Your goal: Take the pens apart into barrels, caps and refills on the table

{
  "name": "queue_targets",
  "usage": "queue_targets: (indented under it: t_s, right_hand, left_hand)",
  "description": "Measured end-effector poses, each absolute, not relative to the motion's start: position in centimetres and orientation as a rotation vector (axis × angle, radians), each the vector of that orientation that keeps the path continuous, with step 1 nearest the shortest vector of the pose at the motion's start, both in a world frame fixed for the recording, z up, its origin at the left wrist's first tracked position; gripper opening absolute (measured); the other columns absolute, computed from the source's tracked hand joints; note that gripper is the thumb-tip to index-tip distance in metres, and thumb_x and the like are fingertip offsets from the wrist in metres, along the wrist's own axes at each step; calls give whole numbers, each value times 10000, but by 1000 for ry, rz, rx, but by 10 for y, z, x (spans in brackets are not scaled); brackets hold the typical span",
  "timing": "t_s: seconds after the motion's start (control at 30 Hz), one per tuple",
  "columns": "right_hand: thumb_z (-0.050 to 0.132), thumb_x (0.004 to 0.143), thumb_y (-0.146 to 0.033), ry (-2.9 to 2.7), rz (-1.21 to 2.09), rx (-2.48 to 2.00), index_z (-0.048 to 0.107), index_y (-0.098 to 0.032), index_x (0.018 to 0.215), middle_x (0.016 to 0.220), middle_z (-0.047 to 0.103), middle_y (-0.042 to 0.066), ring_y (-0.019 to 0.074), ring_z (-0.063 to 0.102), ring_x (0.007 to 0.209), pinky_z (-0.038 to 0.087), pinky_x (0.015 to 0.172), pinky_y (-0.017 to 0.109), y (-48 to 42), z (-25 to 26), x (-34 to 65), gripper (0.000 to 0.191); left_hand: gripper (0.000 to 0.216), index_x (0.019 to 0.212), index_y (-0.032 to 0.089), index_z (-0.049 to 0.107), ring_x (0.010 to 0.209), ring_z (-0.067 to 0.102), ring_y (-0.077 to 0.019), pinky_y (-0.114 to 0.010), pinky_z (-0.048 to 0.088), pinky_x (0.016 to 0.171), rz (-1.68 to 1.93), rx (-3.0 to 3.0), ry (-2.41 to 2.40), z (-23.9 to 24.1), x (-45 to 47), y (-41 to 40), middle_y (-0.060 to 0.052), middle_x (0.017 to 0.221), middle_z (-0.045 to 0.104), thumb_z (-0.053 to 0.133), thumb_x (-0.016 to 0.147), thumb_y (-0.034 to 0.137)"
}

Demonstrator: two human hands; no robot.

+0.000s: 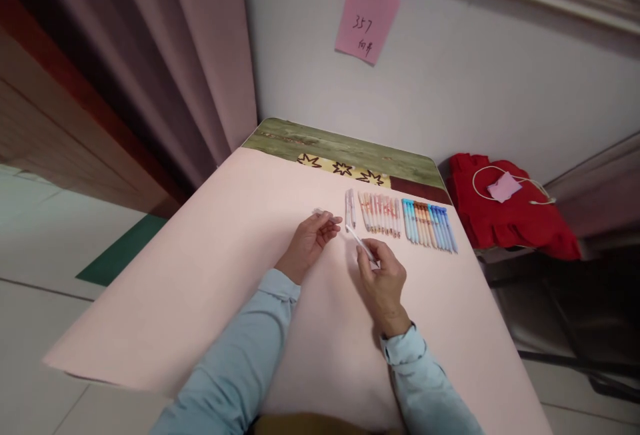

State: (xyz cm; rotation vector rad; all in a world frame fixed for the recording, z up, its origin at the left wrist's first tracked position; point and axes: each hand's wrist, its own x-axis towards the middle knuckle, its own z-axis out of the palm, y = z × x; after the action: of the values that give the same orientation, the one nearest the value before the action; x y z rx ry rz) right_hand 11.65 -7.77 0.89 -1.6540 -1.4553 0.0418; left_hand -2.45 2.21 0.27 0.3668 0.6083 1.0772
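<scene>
My right hand (383, 275) grips a slim white pen (356, 236) between thumb and fingers, its pale end pointing up and left toward my other hand. My left hand (313, 238) is closed in a pinch on a small, thin, greyish piece that I cannot make out. Just beyond the hands lie a couple of pale pens (351, 208) side by side. To their right is a row of several white pens with reddish marks (380, 214). Farther right, another row holds several blue and orange-brown pens (429, 224).
A pale pink cover (210, 275) lies over the table, whose green wood-patterned far end (340, 145) shows. A pink note (367, 22) is on the wall behind. Red cloth (480, 202) with a cord sits at the right, and a curtain (200, 42) hangs at the left.
</scene>
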Motion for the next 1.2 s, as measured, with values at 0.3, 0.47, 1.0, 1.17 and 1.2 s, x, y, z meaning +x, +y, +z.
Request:
queue_targets:
  t_s: [0.3, 0.47, 1.0, 1.17, 1.2]
  right_hand:
    - [555, 933, -359, -1468, 77, -1688, 713, -215, 981, 880, 722, 35, 145, 630, 685, 457, 667, 262, -76, 7, 122, 219]
    - [508, 961, -418, -1478, 99, -1747, 730, -215, 1031, 895, 734, 48, 158, 640, 697, 446, 672, 271, -75, 5, 123, 309]
    - [590, 863, -425, -1186, 515, -1684, 644, -199, 872, 736, 647, -4, 139, 546, 596, 429, 585, 250, -81, 11, 115, 232]
    - [584, 880, -443, -1194, 513, -1629, 695, -182, 876, 735, 650, 5, 141, 538, 621, 432, 610, 251, -80, 10, 114, 283]
    - [586, 880, -447, -1188, 517, -1623, 697, -179, 875, 731, 649, 6, 141, 537, 620, 431, 609, 251, -80, 9, 113, 290]
  left_hand:
    - [217, 871, 122, 651, 636, 647, -80, -178, 519, 643, 1011, 555, 626, -2, -17, 17, -68, 833, 733, 769, 781, 281]
    - [283, 890, 123, 663, 665, 659, -117, -229, 520, 655, 999, 777, 643, -3, -12, 14, -79, 831, 735, 791, 749, 333]
    - [294, 858, 126, 697, 624, 646, -127, -252, 512, 625, 1021, 824, 698, 1, -11, 13, -63, 792, 730, 846, 651, 273]
    - [262, 852, 123, 734, 636, 631, -126, -253, 510, 631, 1007, 839, 673, -1, -10, 13, -52, 771, 704, 829, 676, 291]
    - [259, 851, 122, 738, 637, 629, -126, -254, 509, 632, 1003, 836, 669, -2, -10, 12, -52, 769, 700, 826, 681, 296]
